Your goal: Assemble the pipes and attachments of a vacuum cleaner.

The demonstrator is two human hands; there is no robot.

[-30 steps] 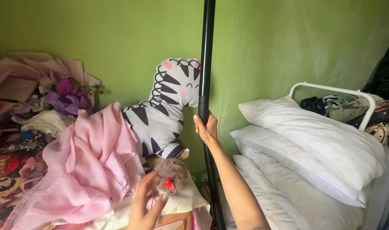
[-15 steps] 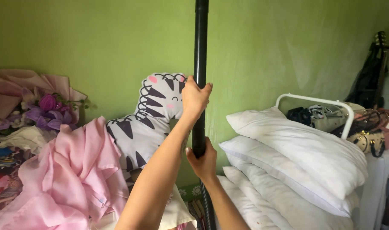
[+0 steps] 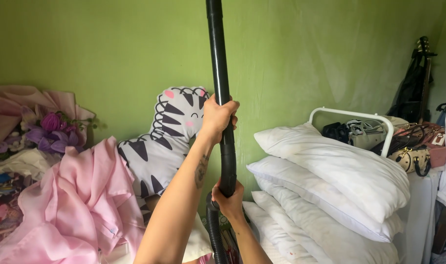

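A long black vacuum tube (image 3: 218, 63) stands nearly upright in front of the green wall, its top tilted slightly left and running out of view. My left hand (image 3: 218, 117) is wrapped around the tube at mid height. My right hand (image 3: 228, 198) grips the tube lower down, just above where the ribbed black hose (image 3: 214, 234) joins it. Behind the tube leans a grey and black striped cat-shaped pillow (image 3: 162, 137).
A pile of pink cloth (image 3: 81, 200) lies at the left, with purple flowers in pink wrapping (image 3: 47, 127) behind it. Stacked white pillows (image 3: 330, 186) lie at the right before a white bed rail (image 3: 350, 117), with bags (image 3: 408, 146) and a guitar (image 3: 423, 73) beyond.
My left hand left the small furry toy and rose onto the tube above my right hand. My right hand slid lower on the tube. The tube's top leaned left.
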